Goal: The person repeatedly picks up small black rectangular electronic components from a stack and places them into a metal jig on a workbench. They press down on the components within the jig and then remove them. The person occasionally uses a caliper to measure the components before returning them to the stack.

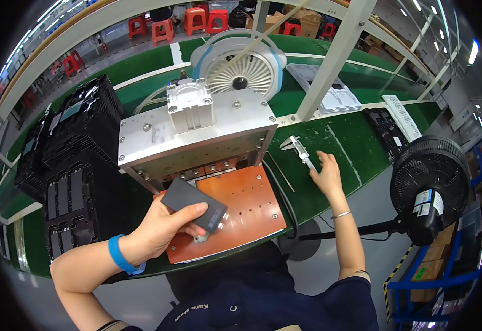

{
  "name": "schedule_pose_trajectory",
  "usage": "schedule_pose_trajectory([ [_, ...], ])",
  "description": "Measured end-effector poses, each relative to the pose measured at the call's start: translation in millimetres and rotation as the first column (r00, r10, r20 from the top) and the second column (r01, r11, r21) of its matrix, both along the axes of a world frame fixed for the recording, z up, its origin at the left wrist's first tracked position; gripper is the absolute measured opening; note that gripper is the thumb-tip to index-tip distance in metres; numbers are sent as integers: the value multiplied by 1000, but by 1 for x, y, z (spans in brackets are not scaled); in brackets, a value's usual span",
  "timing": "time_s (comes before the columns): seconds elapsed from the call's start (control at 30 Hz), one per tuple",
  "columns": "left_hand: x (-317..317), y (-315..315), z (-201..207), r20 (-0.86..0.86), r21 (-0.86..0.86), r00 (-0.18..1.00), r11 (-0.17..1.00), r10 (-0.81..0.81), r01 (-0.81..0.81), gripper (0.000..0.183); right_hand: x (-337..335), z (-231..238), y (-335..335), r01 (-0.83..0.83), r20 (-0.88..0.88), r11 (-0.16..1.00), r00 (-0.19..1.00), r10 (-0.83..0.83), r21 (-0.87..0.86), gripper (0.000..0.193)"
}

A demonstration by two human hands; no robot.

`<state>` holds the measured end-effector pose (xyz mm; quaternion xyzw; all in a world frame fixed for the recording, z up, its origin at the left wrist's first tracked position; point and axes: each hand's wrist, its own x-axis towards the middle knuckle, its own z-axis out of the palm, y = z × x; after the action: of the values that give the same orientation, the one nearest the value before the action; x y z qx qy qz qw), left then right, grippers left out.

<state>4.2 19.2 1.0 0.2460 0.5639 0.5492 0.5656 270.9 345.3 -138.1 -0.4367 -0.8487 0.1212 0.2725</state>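
Note:
My left hand [169, 223] grips a flat dark grey rectangular block [194, 201], thumb on top. Small metal fittings show along the block's right end. It is held tilted over the orange-brown plate [246, 207], which has rows of small holes and corner screws. Behind the plate stands a metal press fixture [197, 135] with a square pneumatic cylinder [190, 105] on top. On the green mat to the right lies a digital caliper [299, 151]. My right hand [327, 175] reaches to the caliper's near end with fingers apart; whether it touches the caliper is unclear.
Stacked black trays [81, 182], some with dark grey blocks, stand at left. A white-and-blue fan [240, 66] sits behind the fixture, near an upright post [335, 60]. A black fan [431, 182] stands at right. A black tray [384, 132] lies on the mat's right side.

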Motion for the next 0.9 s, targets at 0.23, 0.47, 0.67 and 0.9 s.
schedule_pose_trajectory([
  [0.23,-4,3,-10,16,15,986,986,163,-163,27,-26,-6,17,201,253,970,954,-162,-135,32],
  [0.47,-6,1,-10,14,20,996,996,84,-84,27,18,9,-19,51,-269,993,960,-78,-103,52],
  [0.67,-2,0,-8,34,35,995,995,92,-93,22,-2,69,-108,-341,-684,907,724,87,-246,60],
  [0.9,0,0,-2,26,25,994,994,102,-103,21,-48,100,-154,-466,-437,879,773,460,101,57],
])
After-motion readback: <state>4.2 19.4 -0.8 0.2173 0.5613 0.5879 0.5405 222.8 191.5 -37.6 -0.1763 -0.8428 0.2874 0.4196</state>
